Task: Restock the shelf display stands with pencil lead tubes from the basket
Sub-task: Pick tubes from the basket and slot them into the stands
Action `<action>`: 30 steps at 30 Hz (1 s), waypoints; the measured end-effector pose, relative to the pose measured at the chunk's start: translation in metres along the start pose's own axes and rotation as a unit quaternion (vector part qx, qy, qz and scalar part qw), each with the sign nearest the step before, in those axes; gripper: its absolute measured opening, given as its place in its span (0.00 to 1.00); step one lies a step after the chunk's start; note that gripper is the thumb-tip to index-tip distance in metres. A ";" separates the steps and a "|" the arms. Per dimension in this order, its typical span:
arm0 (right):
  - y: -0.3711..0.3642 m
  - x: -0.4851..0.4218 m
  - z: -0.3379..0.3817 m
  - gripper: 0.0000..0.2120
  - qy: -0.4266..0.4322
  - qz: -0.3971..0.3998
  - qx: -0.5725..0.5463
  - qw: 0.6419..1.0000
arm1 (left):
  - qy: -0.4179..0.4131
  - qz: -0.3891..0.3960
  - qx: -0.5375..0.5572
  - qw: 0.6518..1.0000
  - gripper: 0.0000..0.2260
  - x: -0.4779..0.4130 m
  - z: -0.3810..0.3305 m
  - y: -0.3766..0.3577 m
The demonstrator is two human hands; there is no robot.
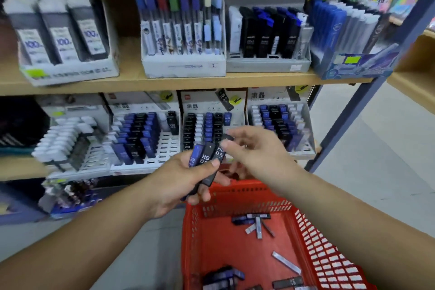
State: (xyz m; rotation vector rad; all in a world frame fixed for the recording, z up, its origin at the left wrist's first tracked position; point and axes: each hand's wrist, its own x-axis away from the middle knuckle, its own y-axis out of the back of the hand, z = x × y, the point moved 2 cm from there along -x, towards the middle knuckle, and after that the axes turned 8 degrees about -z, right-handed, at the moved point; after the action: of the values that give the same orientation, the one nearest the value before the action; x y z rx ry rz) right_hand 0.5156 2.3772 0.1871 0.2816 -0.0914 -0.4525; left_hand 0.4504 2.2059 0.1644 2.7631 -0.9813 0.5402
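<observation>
Tubes (207,160) in both hands (175,180) above basket (247,192)

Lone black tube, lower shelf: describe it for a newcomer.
On the lower wooden shelf, find the display stand just right of the white tubes. Right of its blue and black rows, one black tube stands alone at the back. Unlike them, it has only empty slots in front.

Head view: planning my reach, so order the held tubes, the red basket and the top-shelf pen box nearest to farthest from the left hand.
1. The tubes, gripped in the left hand itself.
2. The red basket, its rim just right of the hand.
3. The pen box, up on the top shelf.
</observation>
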 end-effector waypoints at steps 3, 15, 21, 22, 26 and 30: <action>-0.036 -0.004 0.003 0.08 -0.042 -0.013 -0.054 0.998 | 0.005 0.010 -0.012 1.000 0.09 0.006 0.006 0.029; -0.085 -0.046 0.009 0.06 -0.083 -0.089 -0.076 0.990 | 0.052 -0.080 -0.041 0.995 0.07 -0.013 0.016 0.123; -0.035 -0.056 0.005 0.03 -0.032 -0.135 0.031 0.990 | 0.031 -0.092 -0.095 0.991 0.11 -0.018 0.011 0.108; -0.028 -0.058 0.004 0.02 -0.026 -0.145 0.034 0.989 | 0.030 -0.099 -0.102 0.989 0.13 -0.021 0.010 0.104; -0.033 -0.063 0.010 0.04 -0.031 -0.121 -0.043 0.991 | 0.030 -0.129 -0.115 0.984 0.18 -0.032 0.006 0.099; -0.071 -0.076 0.022 0.05 0.016 -0.086 -0.044 0.995 | 0.039 -0.169 -0.074 0.982 0.14 -0.039 0.006 0.111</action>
State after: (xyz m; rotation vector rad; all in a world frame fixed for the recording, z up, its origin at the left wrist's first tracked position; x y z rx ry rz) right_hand 0.4143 2.3445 0.1858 0.2104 -0.0161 -0.6214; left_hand 0.3534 2.1414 0.1472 2.6688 -0.4946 0.4920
